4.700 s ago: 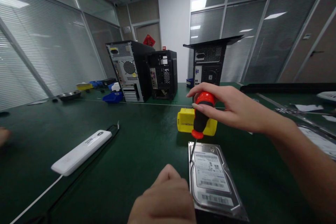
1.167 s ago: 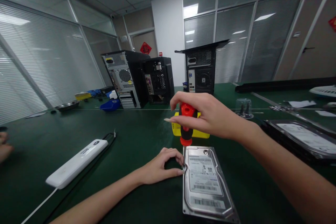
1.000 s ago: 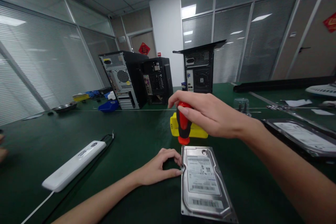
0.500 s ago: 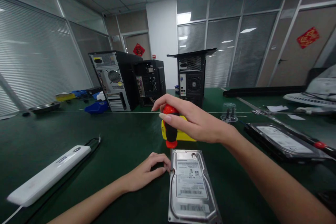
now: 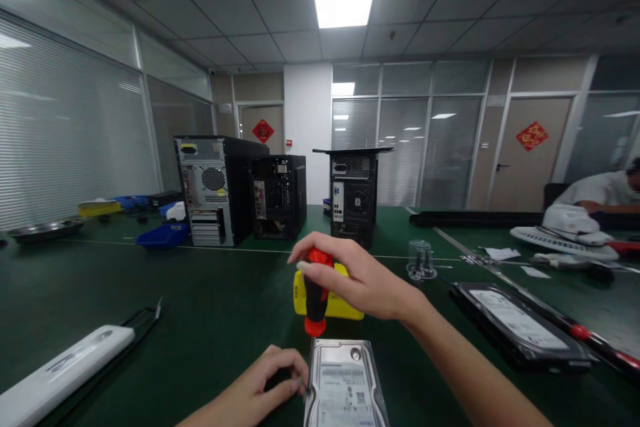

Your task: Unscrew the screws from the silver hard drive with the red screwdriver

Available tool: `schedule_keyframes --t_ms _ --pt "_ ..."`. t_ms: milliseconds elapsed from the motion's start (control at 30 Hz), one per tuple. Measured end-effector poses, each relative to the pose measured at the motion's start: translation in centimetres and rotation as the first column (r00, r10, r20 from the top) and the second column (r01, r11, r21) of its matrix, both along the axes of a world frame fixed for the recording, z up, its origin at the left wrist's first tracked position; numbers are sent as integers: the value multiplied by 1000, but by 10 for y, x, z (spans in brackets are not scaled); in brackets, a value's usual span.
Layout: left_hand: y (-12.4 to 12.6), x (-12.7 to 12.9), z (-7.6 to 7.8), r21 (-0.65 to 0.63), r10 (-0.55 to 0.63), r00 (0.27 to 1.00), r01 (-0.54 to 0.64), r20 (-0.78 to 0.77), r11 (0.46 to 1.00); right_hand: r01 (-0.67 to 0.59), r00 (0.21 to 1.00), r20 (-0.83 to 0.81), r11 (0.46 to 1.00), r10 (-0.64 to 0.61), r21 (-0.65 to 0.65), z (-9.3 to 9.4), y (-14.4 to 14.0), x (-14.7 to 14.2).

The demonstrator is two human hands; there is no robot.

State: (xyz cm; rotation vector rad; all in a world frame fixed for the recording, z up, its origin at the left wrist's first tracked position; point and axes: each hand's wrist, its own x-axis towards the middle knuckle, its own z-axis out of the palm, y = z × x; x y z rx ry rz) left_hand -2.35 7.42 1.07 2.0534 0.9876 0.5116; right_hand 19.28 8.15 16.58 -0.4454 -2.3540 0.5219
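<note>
Holding the screwdriver (image 5: pixel 316 297) upright, our right hand (image 5: pixel 357 280) has its fingers curled tight around the red and black handle. The red top pokes out just above our fingers, and the red collar at the bottom shows below them. The thin metal tip is too small to see well, but it points down at the far left corner of the hard drive (image 5: pixel 345 383).

We use the hard drive as our main spot. It lies flat on the green table (image 5: pixel 210 320), label side up, right in front of us. Our left hand (image 5: pixel 265 390) rests on the table just beside the hard drive's left edge. Its fingers are bent in, and the fingertips (image 5: pixel 299 383) touch that edge near the far corner. We cannot tell if they pinch anything small there.

Just behind the hard drive sits a yellow box (image 5: pixel 330 297), partly hidden by our right hand. To the right of the hard drive lies a second hard drive (image 5: pixel 515 330) on a black tray. Well off to its left lies a white power strip (image 5: pixel 60 373). Far behind it stand three black computer cases (image 5: pixel 215 190). A small clear cup (image 5: pixel 421 259) stands behind and to the right.
</note>
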Motion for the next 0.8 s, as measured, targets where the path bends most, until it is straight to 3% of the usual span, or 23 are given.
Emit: schedule_keyframes --t_ms 133,200,333,500,700,800 --pt "0 -1 -2 -15 4 1000 -4 19 1000 -129 992 -21 983 128 -132 1 1 4" --pt "0 -1 -3 -11 4 1000 -4 17 1000 -112 993 -36 982 108 -154 1 3 3" --pt "2 -1 -5 -15 -4 1000 5 26 1000 16 1000 -12 1000 -16 -3 -1 3 -2" --pt "1 -1 -2 2 5 1000 -5 16 1000 182 977 75 967 -198 177 0 -3 -2" --pt "-3 1 1 44 10 1000 -11 18 999 25 998 58 999 -28 41 0 -3 1" --pt "-2 2 2 58 0 1000 -2 27 998 55 997 54 995 -59 84 -1 -1 -3"
